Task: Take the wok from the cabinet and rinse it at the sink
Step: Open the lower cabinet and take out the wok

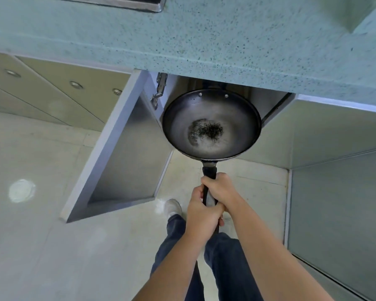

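**Wok out of the cabinet, both hands on the handle**

We see the wok (211, 124) at the centre of the frame, bowl up and roughly level, held in the air just in front of the open cabinet (269, 98) and below the edge of the speckled tabletop (204, 40). It looks like dark, rigid metal with a patch of black specks in its bottom; we judge it fairly heavy and front-loaded, since the bowl hangs far out from the long handle (209, 170). That handle is the only sensible place to hold it. Our right hand (218, 187) is clamped round it nearer the bowl, our left hand (201, 210) clamped just behind, the two touching. A two-handed grip suits the leverage. Left of the wok the cabinet door (117, 148) stands swung open over the pale floor (30, 235). A steel rim in the upper left may be the sink; we cannot tell.
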Tool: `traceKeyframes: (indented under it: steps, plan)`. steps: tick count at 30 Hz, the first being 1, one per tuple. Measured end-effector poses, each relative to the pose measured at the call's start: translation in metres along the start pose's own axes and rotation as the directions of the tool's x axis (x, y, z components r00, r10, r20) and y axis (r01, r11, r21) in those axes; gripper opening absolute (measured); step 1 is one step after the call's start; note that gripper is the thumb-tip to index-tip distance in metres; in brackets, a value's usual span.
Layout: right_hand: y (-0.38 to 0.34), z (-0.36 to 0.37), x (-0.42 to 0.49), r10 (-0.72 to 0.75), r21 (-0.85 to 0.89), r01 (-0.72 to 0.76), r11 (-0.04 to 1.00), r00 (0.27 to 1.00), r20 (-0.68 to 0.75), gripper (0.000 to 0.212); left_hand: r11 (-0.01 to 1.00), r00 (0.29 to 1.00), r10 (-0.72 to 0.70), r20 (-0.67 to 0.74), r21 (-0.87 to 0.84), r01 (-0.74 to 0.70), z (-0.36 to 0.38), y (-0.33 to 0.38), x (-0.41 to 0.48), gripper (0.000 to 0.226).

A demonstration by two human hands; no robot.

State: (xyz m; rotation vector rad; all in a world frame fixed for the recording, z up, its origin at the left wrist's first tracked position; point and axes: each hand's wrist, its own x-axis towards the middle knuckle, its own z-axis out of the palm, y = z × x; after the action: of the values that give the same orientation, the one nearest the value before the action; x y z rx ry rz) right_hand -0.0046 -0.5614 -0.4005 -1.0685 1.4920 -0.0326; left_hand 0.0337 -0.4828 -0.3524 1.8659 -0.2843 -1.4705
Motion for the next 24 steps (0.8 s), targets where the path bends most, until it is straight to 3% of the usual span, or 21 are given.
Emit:
traceKeyframes:
  steps: [5,10,16,24]
  plan:
    - [0.015,0.014,-0.048,0.055,-0.014,-0.055,0.998,0.998,0.006,0.025,1.000,1.000,-0.011,0.005,0.029,0.011,-0.018,-0.020,-0.042,0.030]
    - [0.035,0.038,-0.087,0.082,0.038,-0.082,0.996,0.997,-0.004,0.020,0.999,0.999,-0.019,0.043,0.043,0.018,-0.041,-0.043,-0.073,0.031]
    - [0.050,0.069,-0.145,0.091,0.163,-0.072,0.984,0.990,-0.109,0.029,0.988,0.991,-0.024,0.130,0.156,0.004,-0.081,-0.060,-0.119,0.038]
    - [0.060,0.088,-0.217,0.119,0.354,-0.025,0.935,0.962,-0.247,0.019,0.947,0.950,0.014,0.313,0.300,-0.113,-0.118,-0.059,-0.180,0.039]
